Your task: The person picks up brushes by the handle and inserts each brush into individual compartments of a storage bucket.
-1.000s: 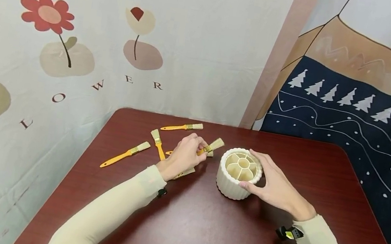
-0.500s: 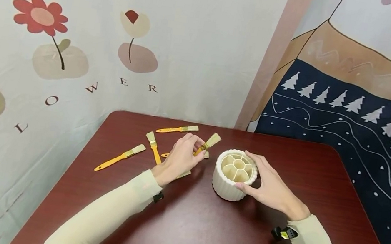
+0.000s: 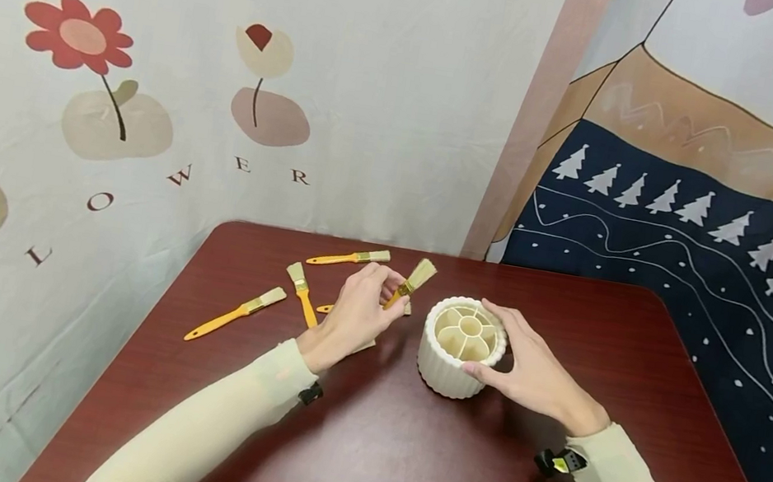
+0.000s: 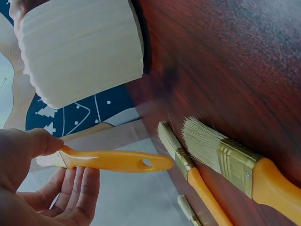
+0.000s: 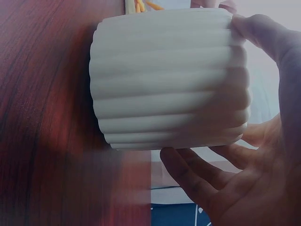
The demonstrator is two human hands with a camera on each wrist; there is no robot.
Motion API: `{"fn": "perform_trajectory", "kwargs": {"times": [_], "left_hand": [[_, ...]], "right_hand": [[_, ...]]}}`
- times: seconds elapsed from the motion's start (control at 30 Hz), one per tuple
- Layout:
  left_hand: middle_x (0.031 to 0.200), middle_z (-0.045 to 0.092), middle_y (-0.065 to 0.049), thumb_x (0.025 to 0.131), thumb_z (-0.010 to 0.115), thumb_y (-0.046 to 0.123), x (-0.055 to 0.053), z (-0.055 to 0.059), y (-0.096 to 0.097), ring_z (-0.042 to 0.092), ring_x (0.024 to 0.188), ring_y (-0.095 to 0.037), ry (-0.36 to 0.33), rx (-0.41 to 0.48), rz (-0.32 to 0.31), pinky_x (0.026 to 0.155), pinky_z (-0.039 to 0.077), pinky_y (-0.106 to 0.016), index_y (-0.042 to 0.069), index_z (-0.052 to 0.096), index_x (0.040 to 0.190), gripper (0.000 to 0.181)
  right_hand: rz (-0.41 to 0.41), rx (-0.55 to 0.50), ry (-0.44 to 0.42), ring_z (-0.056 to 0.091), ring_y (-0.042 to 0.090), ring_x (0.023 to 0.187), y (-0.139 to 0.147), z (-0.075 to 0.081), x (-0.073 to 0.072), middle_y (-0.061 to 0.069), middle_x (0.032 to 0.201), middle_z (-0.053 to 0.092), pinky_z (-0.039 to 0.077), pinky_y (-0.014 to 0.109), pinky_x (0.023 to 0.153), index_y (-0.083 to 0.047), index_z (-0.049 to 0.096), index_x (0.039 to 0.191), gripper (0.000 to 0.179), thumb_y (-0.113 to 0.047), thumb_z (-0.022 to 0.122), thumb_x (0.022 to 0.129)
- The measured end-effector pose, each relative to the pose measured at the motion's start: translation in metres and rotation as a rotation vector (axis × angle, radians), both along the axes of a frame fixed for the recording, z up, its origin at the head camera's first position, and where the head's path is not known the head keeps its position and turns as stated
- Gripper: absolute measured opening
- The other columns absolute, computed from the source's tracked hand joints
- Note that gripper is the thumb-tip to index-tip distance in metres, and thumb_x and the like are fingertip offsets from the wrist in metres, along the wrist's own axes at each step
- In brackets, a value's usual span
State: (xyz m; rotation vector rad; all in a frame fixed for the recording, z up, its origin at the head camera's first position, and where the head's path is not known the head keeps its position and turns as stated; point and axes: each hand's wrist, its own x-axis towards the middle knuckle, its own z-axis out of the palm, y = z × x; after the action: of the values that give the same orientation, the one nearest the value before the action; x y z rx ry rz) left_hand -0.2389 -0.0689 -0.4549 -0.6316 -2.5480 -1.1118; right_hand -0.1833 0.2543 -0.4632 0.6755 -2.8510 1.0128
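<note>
My left hand [image 3: 364, 304] pinches a paintbrush [image 3: 417, 276] near its ferrule, its pale bristles pointing up and to the right. In the left wrist view the orange handle [image 4: 122, 160], with a hole at its end, extends out from between thumb and fingers above the table. To the right stands a white ribbed round organizer [image 3: 444, 369], upright on the table; petal-shaped compartments surround a round centre one. My right hand [image 3: 538, 369] holds it by the right side, thumb at the near rim and fingers around the far side. No brush shows in its compartments.
Several similar paintbrushes lie on the dark red table [image 3: 384, 457]: one at far left [image 3: 236, 314], another at the back [image 3: 348, 258], one slanting beside the left hand [image 3: 303, 295]. Others are partly hidden under that hand. Printed cloth [image 3: 376, 106] hangs behind the table.
The paintbrush in my left hand has risen slightly and tilted more upright. My right hand stays on the organizer. The head view has shifted a little.
</note>
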Motion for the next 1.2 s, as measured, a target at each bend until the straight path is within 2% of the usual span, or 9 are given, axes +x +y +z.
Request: {"fn": "perform_trajectory", "kwargs": {"times": [0.23,0.5,0.8,1.03,1.2], "left_hand": [[0.114,0.076,-0.02,0.102,0.089,0.008,0.004,0.006,0.001,0.081,0.099,-0.034,-0.018,0.043,-0.015,0.093,0.073,-0.05,-0.001,0.077,0.122,0.025],[0.115,0.076,-0.019,0.101,0.089,0.006,0.009,0.012,0.002,0.082,0.101,-0.032,-0.006,0.086,-0.024,0.093,0.074,-0.04,-0.001,0.076,0.123,0.026],[0.117,0.075,-0.019,0.102,0.086,0.006,0.016,0.024,0.004,0.084,0.101,-0.031,0.02,0.172,-0.07,0.091,0.075,-0.041,0.0,0.074,0.125,0.027],[0.118,0.075,-0.015,0.104,0.086,0.009,0.018,0.032,0.007,0.083,0.103,-0.027,0.043,0.188,-0.074,0.093,0.075,-0.041,0.002,0.072,0.128,0.028],[0.119,0.076,-0.013,0.105,0.086,0.011,0.019,0.036,0.009,0.084,0.102,-0.024,0.052,0.215,-0.074,0.092,0.073,-0.032,0.003,0.074,0.129,0.028]], "right_hand": [[-0.001,-0.004,-0.008,0.061,0.033,0.155,0.0,0.001,-0.002,0.01,0.171,0.057,0.055,0.065,0.128,-0.016,0.039,0.18,0.108,-0.058,0.094,0.097],[0.002,-0.011,-0.008,0.061,0.031,0.154,-0.001,0.002,-0.001,0.009,0.17,0.057,0.056,0.063,0.128,-0.015,0.04,0.18,0.109,-0.057,0.095,0.095],[0.013,-0.011,0.013,0.063,0.032,0.152,0.001,0.002,-0.002,0.011,0.169,0.059,0.056,0.064,0.126,-0.014,0.041,0.179,0.107,-0.054,0.096,0.095],[0.016,-0.003,0.013,0.062,0.033,0.153,0.003,0.002,-0.003,0.012,0.17,0.058,0.056,0.065,0.126,-0.013,0.041,0.179,0.107,-0.054,0.095,0.096],[0.019,-0.011,0.009,0.061,0.034,0.154,0.002,0.001,-0.003,0.012,0.171,0.058,0.056,0.066,0.126,-0.012,0.041,0.178,0.107,-0.054,0.095,0.096]]}}
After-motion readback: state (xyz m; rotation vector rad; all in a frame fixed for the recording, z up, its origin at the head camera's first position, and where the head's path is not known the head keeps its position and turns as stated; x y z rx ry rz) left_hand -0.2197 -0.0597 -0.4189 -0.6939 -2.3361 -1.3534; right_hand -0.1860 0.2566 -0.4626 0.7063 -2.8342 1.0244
